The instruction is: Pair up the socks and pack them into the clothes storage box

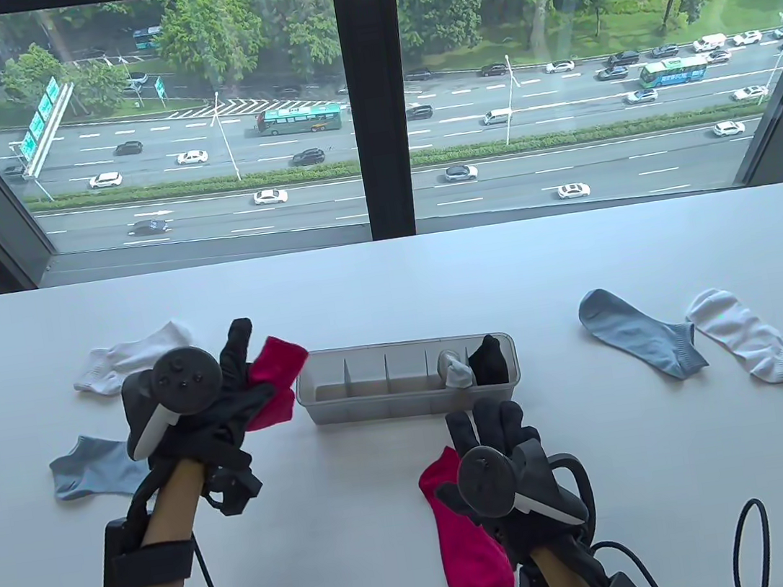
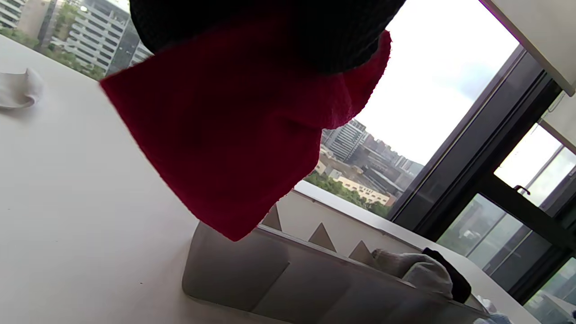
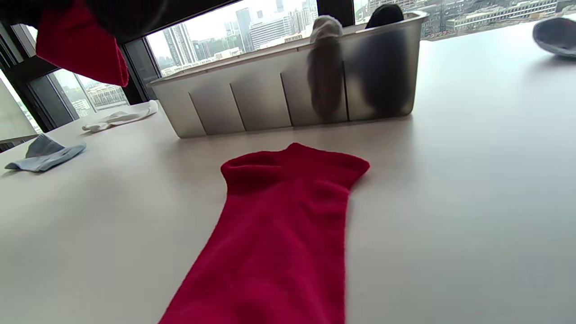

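Note:
My left hand (image 1: 231, 396) holds one red sock (image 1: 276, 379) lifted off the table, just left of the clear storage box (image 1: 377, 401). In the left wrist view this red sock (image 2: 225, 135) hangs from my glove above the box's left end (image 2: 252, 274). The second red sock (image 1: 471, 552) lies flat at the front centre, its cuff (image 3: 292, 164) pointing at the box (image 3: 252, 99). My right hand (image 1: 498, 431) is over that sock's right side, fingers straight and holding nothing. A grey sock bundle (image 1: 456, 370) and a black one (image 1: 488, 358) fill the box's two right compartments.
On the left lie a white sock (image 1: 131, 355) and a light blue sock (image 1: 89, 471). A grey-blue sock (image 1: 641, 331) and a white sock (image 1: 750, 334) lie on the right. The box's left compartments hold nothing. A window runs behind the table's far edge.

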`<state>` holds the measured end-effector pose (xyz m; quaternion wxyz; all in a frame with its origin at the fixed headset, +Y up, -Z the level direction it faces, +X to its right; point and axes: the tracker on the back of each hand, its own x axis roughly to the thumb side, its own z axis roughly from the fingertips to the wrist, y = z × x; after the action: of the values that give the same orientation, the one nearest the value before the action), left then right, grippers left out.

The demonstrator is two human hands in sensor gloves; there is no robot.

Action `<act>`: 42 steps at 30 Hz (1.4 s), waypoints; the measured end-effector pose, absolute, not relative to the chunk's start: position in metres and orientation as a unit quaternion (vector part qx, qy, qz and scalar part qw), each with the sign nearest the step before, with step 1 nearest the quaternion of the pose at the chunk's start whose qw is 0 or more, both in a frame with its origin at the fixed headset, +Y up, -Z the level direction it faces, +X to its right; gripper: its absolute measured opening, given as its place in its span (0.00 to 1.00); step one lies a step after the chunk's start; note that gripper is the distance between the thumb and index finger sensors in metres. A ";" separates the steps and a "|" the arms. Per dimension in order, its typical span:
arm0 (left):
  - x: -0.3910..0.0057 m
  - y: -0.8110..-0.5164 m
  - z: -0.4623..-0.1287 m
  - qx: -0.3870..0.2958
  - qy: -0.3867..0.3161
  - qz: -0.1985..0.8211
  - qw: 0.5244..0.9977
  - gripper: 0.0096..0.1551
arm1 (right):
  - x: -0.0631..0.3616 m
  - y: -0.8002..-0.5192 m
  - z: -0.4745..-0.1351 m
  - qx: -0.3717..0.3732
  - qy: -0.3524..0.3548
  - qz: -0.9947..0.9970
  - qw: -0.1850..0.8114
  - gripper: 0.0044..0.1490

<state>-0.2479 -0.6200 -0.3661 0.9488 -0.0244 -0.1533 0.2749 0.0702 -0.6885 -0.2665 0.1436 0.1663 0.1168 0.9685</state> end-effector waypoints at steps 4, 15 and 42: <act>-0.208 -0.629 -0.323 -0.056 -0.208 0.309 0.926 0.28 | 0.073 -0.678 -0.263 0.193 0.116 0.944 0.240 0.68; -0.128 -0.671 -0.280 -0.150 -0.283 0.318 0.893 0.36 | 0.092 -0.677 -0.266 0.200 0.044 0.867 0.453 0.32; -0.146 -0.688 -0.271 -0.100 -0.271 0.359 0.888 0.41 | 0.097 -0.694 -0.271 0.196 0.053 0.888 0.412 0.26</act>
<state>-0.1460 -0.6881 -0.2705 0.8875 -0.1003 -0.2713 0.3587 0.0973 -0.6937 -0.2706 0.4125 0.1962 0.0526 0.8880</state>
